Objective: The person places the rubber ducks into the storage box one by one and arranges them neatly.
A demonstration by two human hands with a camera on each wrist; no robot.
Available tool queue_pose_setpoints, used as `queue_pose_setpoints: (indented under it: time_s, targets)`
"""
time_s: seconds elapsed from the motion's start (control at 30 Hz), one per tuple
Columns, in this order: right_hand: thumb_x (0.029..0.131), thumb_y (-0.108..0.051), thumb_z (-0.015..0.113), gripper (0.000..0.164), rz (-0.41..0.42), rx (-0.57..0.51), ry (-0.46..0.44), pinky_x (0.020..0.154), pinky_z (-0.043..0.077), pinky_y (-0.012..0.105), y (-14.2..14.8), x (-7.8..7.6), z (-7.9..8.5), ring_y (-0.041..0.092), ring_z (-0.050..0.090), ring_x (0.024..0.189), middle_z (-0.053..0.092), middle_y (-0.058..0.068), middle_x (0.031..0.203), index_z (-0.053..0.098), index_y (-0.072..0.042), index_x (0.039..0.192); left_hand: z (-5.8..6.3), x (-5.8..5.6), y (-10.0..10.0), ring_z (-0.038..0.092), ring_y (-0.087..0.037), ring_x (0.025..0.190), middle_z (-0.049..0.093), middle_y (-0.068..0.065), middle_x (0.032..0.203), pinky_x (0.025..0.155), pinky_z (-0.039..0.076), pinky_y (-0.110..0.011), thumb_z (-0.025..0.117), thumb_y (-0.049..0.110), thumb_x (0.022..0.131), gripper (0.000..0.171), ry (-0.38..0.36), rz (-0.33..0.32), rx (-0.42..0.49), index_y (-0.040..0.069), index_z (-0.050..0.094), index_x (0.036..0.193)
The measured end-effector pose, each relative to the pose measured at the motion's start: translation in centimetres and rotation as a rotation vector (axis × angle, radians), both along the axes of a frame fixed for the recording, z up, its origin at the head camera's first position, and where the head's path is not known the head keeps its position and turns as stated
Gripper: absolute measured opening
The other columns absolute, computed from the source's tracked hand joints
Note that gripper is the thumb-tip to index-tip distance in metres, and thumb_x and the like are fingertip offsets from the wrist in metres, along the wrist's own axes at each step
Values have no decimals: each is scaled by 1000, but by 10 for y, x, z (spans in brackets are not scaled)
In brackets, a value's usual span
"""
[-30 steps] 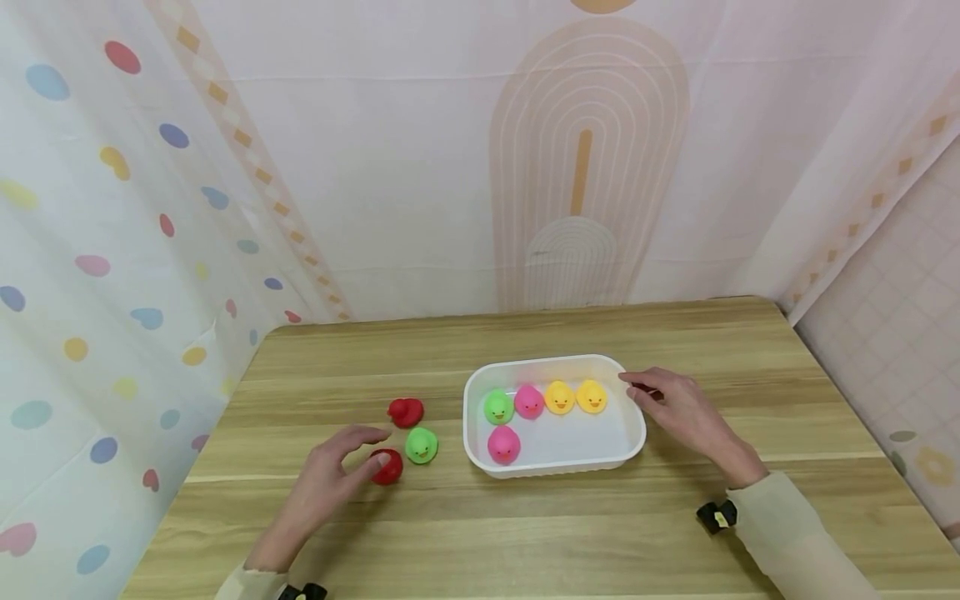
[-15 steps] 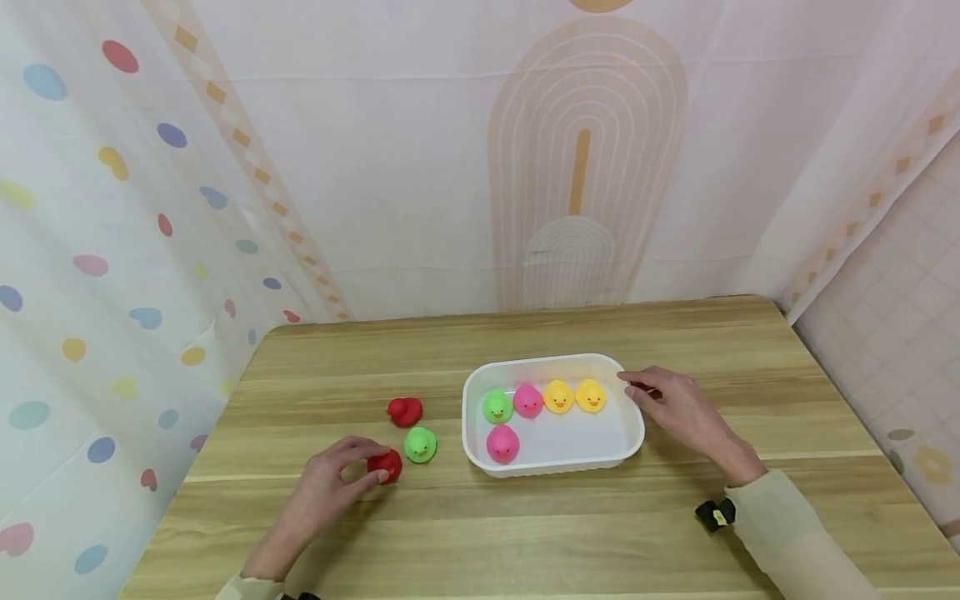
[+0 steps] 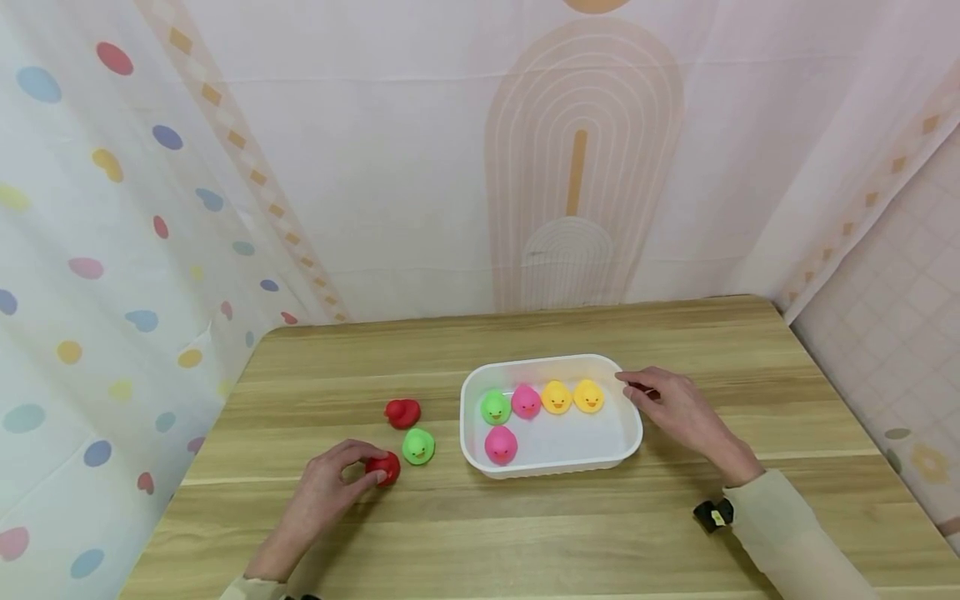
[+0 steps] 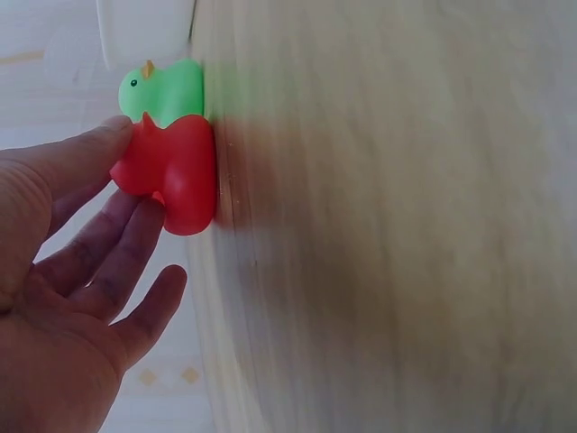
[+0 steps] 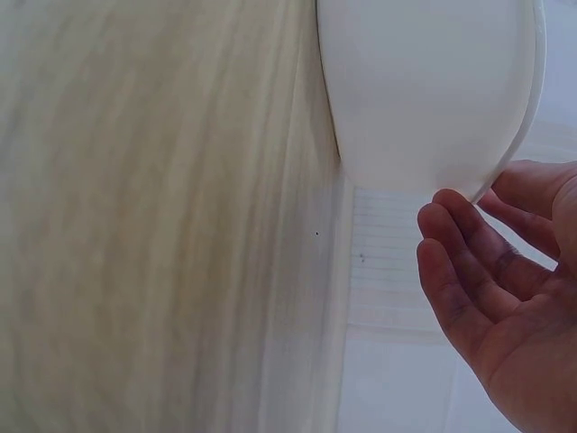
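Observation:
My left hand [image 3: 324, 490] pinches a small red rubber duck [image 4: 177, 171] by its head, between thumb and fingers; the duck sits on the wooden table. Just beyond it stands a green rubber duck [image 3: 418, 447], and behind that a second red duck [image 3: 402, 413] faces left. At the right end of a white plastic tub [image 3: 564, 467], my right hand [image 3: 681, 410] grips the rim between thumb and fingertips. Inside the tub are a green duck [image 3: 496, 407], two pink ducks [image 3: 501, 445] and two yellow ducks [image 3: 588, 396].
The wood-grain table [image 3: 525, 542] ends at a patterned curtain [image 3: 405, 183] along its back. More curtain with coloured spots hangs at the left, and a pale tiled-pattern surface [image 3: 900, 333] lies at the right.
My left hand has closed its thumb and fingers on the near red duck. My right hand stays at the tub's rim, and the tub has not moved on the table.

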State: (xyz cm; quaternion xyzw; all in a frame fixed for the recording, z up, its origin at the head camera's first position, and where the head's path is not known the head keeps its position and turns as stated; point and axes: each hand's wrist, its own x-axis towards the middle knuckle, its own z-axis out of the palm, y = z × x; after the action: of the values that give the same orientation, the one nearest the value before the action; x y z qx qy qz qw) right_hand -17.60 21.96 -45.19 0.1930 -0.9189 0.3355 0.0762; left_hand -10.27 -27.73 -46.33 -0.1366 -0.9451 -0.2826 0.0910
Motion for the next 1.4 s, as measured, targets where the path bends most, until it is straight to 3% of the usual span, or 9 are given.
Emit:
queue_pose_setpoints:
  time_s: [0.27,0.57,0.63,0.87,1.1,1.4]
  targets:
    - [102,-8,65,26,5,-11,-11,77,58,36,0,0,0,20,65,89,72,14,113,73,0,126,1,2,0,72,-17,96,74,6,104,85,61,-41,87,3,81,25,77,-5,3,16,80,102]
    - [102,-7,65,26,9,-14,-1,77,58,35,1,1,-1,19,64,88,72,14,112,73,0,125,12,6,4,72,-17,95,74,7,104,83,61,-37,87,-2,79,32,196,-7,22,16,80,105]
    - [101,-7,66,26,9,-12,4,76,58,34,1,0,-1,19,64,87,73,13,111,73,0,125,15,7,5,72,-18,96,74,8,105,84,61,-36,87,-2,79,33,197,-4,24,16,80,105]
    - [101,-7,66,26,4,-15,3,76,58,34,1,0,-2,19,64,87,73,14,111,73,0,125,22,7,6,72,-20,98,74,6,107,88,50,-11,87,-3,79,33,213,-5,28,15,80,106]
    - [102,-7,66,26,3,-17,-2,76,58,34,1,1,-2,19,64,87,72,13,110,73,0,125,30,6,12,71,-19,103,74,6,109,88,56,-23,86,0,81,31,179,2,16,16,80,107]
    - [102,-8,66,26,6,-13,-5,76,59,35,0,1,-1,19,64,88,72,13,111,73,0,126,39,5,27,72,-23,104,74,4,113,93,45,-7,86,-2,81,35,209,-43,77,18,80,109]
